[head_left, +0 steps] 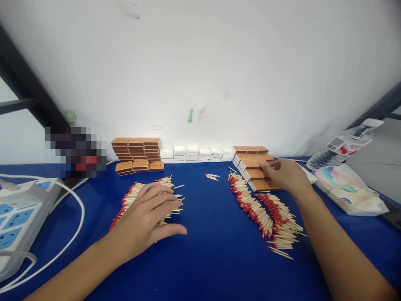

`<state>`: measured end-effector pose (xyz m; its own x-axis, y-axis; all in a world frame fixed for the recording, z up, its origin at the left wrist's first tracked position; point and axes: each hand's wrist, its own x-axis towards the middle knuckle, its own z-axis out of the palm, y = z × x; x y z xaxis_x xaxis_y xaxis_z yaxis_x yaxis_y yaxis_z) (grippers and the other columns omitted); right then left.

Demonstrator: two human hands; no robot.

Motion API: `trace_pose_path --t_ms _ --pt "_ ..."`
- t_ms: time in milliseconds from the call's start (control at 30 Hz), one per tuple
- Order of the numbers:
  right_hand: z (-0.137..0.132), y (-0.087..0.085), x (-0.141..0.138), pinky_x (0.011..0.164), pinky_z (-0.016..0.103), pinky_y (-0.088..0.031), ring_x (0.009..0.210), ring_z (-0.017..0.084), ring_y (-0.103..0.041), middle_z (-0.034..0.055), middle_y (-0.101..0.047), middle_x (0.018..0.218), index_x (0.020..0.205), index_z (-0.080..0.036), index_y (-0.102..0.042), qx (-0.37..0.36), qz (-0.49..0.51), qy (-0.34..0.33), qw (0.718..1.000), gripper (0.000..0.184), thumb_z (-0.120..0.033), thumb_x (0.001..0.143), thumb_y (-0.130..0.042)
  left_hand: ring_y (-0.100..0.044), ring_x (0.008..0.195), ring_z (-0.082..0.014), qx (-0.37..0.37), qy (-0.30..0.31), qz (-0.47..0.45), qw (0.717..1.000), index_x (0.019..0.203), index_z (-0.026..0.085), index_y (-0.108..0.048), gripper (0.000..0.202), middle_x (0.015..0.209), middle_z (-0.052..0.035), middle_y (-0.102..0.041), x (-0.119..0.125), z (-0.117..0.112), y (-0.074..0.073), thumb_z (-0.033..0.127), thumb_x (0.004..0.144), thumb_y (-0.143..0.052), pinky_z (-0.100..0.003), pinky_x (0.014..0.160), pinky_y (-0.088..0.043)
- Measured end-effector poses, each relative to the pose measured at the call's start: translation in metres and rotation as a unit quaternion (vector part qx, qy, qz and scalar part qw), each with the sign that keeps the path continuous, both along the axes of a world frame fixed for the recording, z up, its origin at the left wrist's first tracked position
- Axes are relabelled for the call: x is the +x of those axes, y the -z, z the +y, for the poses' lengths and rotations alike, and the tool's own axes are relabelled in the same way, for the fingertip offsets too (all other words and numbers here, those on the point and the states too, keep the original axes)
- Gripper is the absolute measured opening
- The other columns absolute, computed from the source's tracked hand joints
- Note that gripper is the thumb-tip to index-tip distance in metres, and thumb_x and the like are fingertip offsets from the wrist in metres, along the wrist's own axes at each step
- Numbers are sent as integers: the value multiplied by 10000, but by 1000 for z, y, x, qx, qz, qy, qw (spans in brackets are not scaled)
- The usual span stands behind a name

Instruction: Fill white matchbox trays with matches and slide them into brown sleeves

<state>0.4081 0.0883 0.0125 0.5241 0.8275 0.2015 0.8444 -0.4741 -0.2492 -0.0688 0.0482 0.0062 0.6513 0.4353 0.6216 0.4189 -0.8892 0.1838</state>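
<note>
My left hand (150, 213) rests palm down over the left pile of red-tipped matches (128, 200). Its fingers are stretched and its thumb is apart; whatever lies under the palm is hidden. On the right, my right hand (286, 175) reaches to the stepped stack of orange matchboxes (255, 173), its fingers bent and closed on a matchbox (253, 164) in an upper row. The far ends of those boxes are behind the hand. Below this stack lie two long bands of matches (250, 200), heads mostly toward the lower left.
Closed matchboxes (136, 146) stand stacked at the back left, beside a row of white matchbox trays (191, 154) along the wall. A few loose matches (212, 176) lie mid-table. A power strip (25, 217) with cables is at left; a tissue pack (349, 188) and plastic bottle (344, 142) at right.
</note>
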Motion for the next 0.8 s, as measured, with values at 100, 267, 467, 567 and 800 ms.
trace_pose_path --t_ms 100,267,467,567,800 --pt "1 1 1 920 469 -534 1126 402 -748 242 -811 1153 1157 -119 -810 -3 -4 -5 1000 551 -602 1049 -568 -710 1211 -276 3 1 -6 1000 1259 249 -774 428 1154 -55 -825 0 0 -2 532 948 -854 -483 1139 -540" --pt "0 1 1 925 489 -530 1143 426 -740 272 -796 1183 1163 -116 -816 -1 -2 -13 1000 548 -575 1071 -531 -714 1210 -276 5 -6 -3 1000 1252 251 -784 435 1156 -55 -825 0 -1 -2 534 934 -870 -481 1146 -534" --pt "-1 1 -1 944 505 -538 1149 439 -739 268 -785 1184 1137 -134 -820 0 1 -17 1000 531 -571 1073 -526 -723 1198 -275 11 -9 -3 1000 1247 254 -785 446 1154 -52 -826 0 -1 -4 525 911 -896 -474 1137 -540" --pt "-1 0 -3 978 511 -539 1185 437 -728 281 -775 1213 1149 -123 -810 4 -5 -14 1000 529 -563 1074 -526 -728 1187 -273 15 -6 0 1000 1247 253 -785 449 1138 -47 -830 0 0 -5 515 904 -906 -465 1126 -540" --pt "-5 -6 -34 1151 623 -455 1420 527 -566 349 -664 1456 1492 -37 -602 47 -29 10 998 930 -807 974 -534 -716 1180 -266 22 -3 3 1000 1232 240 -773 406 1135 -49 -825 0 2 -5 538 964 -836 -458 1117 -514"
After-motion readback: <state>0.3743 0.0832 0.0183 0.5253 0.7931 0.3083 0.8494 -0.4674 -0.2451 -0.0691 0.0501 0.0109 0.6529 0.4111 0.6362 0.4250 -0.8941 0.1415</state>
